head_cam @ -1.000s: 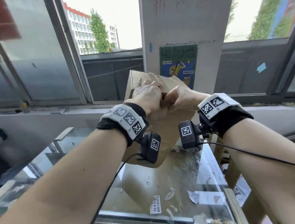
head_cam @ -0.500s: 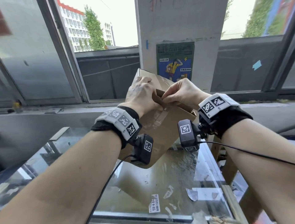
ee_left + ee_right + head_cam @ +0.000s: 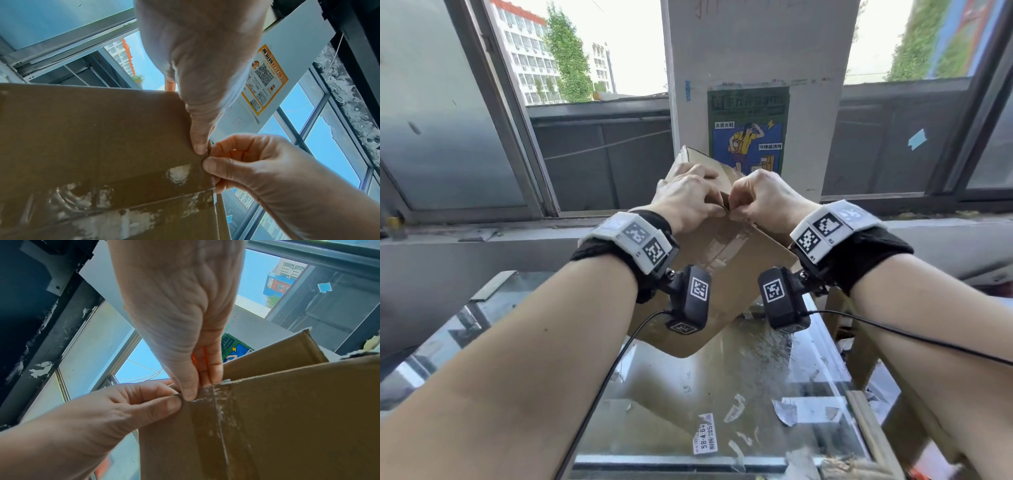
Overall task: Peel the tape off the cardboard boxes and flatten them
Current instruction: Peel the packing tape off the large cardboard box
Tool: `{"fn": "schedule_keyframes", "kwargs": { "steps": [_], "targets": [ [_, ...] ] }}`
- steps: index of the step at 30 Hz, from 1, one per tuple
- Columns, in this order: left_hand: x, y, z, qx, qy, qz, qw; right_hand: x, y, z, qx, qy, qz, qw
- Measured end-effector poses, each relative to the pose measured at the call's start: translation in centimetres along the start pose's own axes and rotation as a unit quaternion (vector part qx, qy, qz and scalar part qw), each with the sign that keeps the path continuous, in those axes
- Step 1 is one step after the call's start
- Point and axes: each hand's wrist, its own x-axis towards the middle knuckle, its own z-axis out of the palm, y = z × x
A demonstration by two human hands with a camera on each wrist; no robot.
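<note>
Cardboard box (image 3: pixel 726 263) | both thumbs pinch top edge | wrist views: tape (image 3: pixel 213 402) there

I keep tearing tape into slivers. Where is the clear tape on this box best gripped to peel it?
At its end on the cardboard box's top edge, where the clear tape wraps over. Come from above with thumb and fingertip, as the right hand does, while the left hand steadies the edge. Probably pull down along the strip.

Brown cardboard box (image 3: pixel 726 260) with glossy clear tape (image 3: pixel 213 418); green-and-blue poster (image 3: pixel 748 130).
</note>
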Motion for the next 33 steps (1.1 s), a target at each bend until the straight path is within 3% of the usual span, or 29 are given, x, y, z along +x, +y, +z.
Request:
{"fn": "schedule_keyframes", "kwargs": {
  "steps": [11,15,19,22,25,27,29,33],
  "targets": [
    [0.2,0.1,-0.2,-0.022,-0.035,-0.002,0.999,-0.5,0.7,0.5,-0.021,-0.019,-0.067,0.997],
    [0.5,0.4,-0.4,-0.022,-0.032,-0.011,0.999,-0.8,0.8,0.6,-0.031,0.006,-0.091,0.995],
    [0.9,0.2,-0.4,-0.011,-0.017,-0.007,1.0,-0.7,0.7,0.4,0.012,0.066,-0.043,0.997],
    [1.0,0.2,0.1,-0.055,0.015,0.001,0.998,0.0,0.6,1.4,-0.01,-0.009,0.009,1.0],
    [0.7,0.0,0.3,-0.172,0.105,0.0,0.98,0.1,1.2,2.4,0.146,-0.003,0.088,0.985],
    [0.2,-0.9,0.5,-0.191,0.17,-0.06,0.965,0.1,2.2,2.6,0.26,0.066,0.158,0.95],
    [-0.6,-2.1,1.1,-0.197,0.203,-0.182,0.942,0.4,3.6,2.3,0.32,0.147,0.218,0.91],
    [-3.0,-4.8,2.6,-0.173,0.172,-0.469,0.849,1.3,5.9,1.9,0.382,0.272,0.323,0.822]
  ]
}}
